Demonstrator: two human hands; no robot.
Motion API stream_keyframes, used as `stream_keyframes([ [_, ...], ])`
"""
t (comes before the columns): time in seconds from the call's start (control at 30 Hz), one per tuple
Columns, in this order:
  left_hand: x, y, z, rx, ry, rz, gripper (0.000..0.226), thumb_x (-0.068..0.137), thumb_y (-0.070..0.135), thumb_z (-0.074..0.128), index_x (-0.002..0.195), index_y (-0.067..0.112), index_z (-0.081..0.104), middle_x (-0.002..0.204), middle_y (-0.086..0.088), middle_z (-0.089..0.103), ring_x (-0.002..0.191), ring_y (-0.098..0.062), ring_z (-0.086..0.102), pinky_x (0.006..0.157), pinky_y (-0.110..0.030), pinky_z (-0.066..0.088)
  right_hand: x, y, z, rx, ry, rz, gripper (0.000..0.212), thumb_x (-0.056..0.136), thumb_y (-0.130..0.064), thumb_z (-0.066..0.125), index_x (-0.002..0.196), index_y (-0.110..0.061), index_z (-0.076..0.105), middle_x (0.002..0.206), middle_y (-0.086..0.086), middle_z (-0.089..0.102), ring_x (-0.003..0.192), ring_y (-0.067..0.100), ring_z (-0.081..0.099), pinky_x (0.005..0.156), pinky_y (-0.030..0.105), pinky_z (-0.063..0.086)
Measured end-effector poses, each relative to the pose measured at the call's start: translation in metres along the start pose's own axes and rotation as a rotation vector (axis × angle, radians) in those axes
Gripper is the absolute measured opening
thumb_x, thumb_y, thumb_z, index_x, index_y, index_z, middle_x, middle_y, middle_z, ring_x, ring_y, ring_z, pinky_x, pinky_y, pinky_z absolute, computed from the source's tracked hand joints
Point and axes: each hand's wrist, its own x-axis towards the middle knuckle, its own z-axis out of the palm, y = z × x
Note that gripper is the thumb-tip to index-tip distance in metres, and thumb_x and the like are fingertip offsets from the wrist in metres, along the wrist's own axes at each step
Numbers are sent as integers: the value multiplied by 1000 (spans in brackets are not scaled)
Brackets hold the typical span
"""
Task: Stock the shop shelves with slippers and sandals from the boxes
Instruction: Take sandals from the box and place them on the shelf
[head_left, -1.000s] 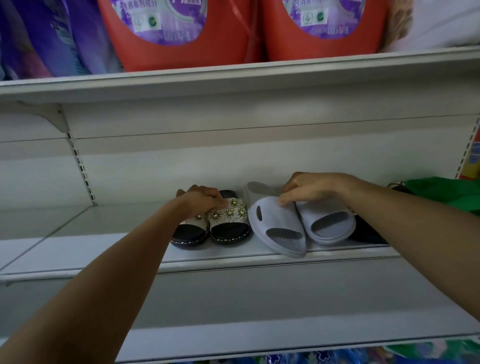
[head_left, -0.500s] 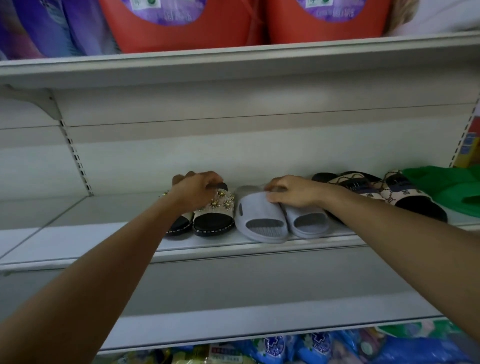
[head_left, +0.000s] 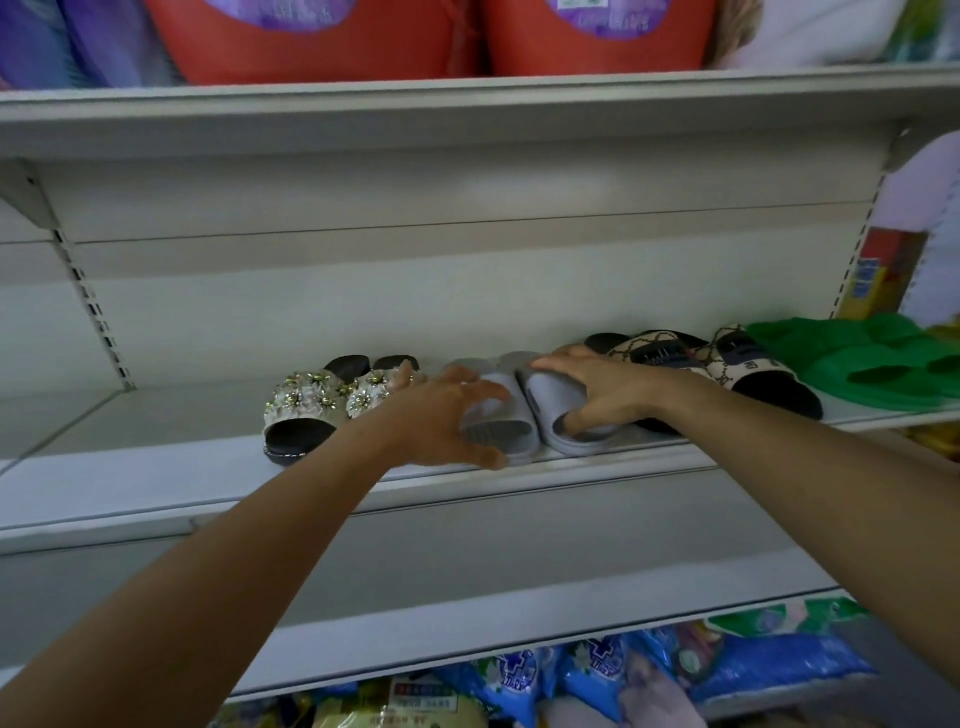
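Observation:
A pair of pale grey slides sits side by side on the white middle shelf (head_left: 156, 483), toes toward me. My left hand (head_left: 441, 415) reaches over the left grey slide (head_left: 498, 434), fingers on its strap and thumb at its front edge. My right hand (head_left: 602, 395) grips the right grey slide (head_left: 545, 395), fingers across the strap and thumb tucked into the toe opening. To the left stands a pair of flower-decorated sandals (head_left: 311, 400) with black insoles, untouched.
Right of the grey pair lie beige patterned sandals (head_left: 748, 364) and green slippers (head_left: 857, 364). Red detergent jugs (head_left: 311, 36) stand on the shelf above. Blue packets (head_left: 597, 675) fill the shelf below. The shelf's left part is bare.
My left hand left the flower sandals and moved right onto the left grey slide. My right hand shifted its grip onto the right grey slide.

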Motion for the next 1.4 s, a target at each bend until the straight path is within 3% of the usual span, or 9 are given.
stream_keyframes([
  [0.17,14,4,3,-59,-19,-21,75,76,65,61,141,40,33,156,1,22,145,-20,19,113,-63,0,3,8,5,-51,96,29,84,81,-45,69,149,-34,21,149,2,24,133,28,37,110,39,35],
  [0.33,13,9,0,-48,-42,-75,79,75,72,56,142,37,32,154,3,24,138,-25,33,115,-55,10,-2,14,11,-15,185,34,79,81,-45,69,147,-29,28,146,2,25,131,25,38,106,38,38],
  [0.43,13,15,-1,-83,134,-101,77,75,71,57,140,33,40,145,3,41,125,-25,48,106,-46,34,-16,15,15,-108,295,0,65,85,-32,65,143,-26,37,138,1,36,125,23,42,94,34,43],
  [0.6,4,53,0,-92,492,-40,45,85,46,62,126,27,56,121,-1,60,103,-25,59,83,-39,50,-54,21,24,-122,503,-43,47,88,-26,57,134,-26,50,134,-1,48,119,20,50,77,25,39],
  [0.7,-1,85,5,-153,536,-55,38,87,47,59,121,30,57,112,6,63,95,-21,62,75,-37,54,-83,31,25,-164,601,-29,37,89,-33,56,126,-31,56,123,-6,56,105,17,57,68,24,32],
  [0.8,-2,122,16,-200,539,-54,35,87,47,59,120,34,57,105,12,67,92,-16,64,75,-32,53,-114,53,27,-169,618,-11,34,88,-34,55,122,-32,58,119,-7,59,95,18,61,64,27,38],
  [0.9,1,167,34,-233,512,-50,36,88,47,59,121,34,57,104,14,68,88,-13,65,73,-30,52,-151,84,32,-133,588,0,35,88,-33,56,123,-30,57,116,-5,60,91,19,61,71,33,48],
  [1.17,10,305,123,-393,229,-204,33,86,51,58,117,42,54,100,19,66,81,-10,65,83,-34,52,-254,201,69,-74,308,68,33,89,-34,53,122,-32,56,117,-3,58,100,21,60,82,36,49],
  [1.4,-9,410,238,-676,-96,-358,41,80,45,64,117,29,59,94,12,68,86,-17,66,81,-30,48,-327,289,162,106,-33,164,28,86,-30,58,115,-32,61,118,-4,61,103,19,59,85,31,46],
])
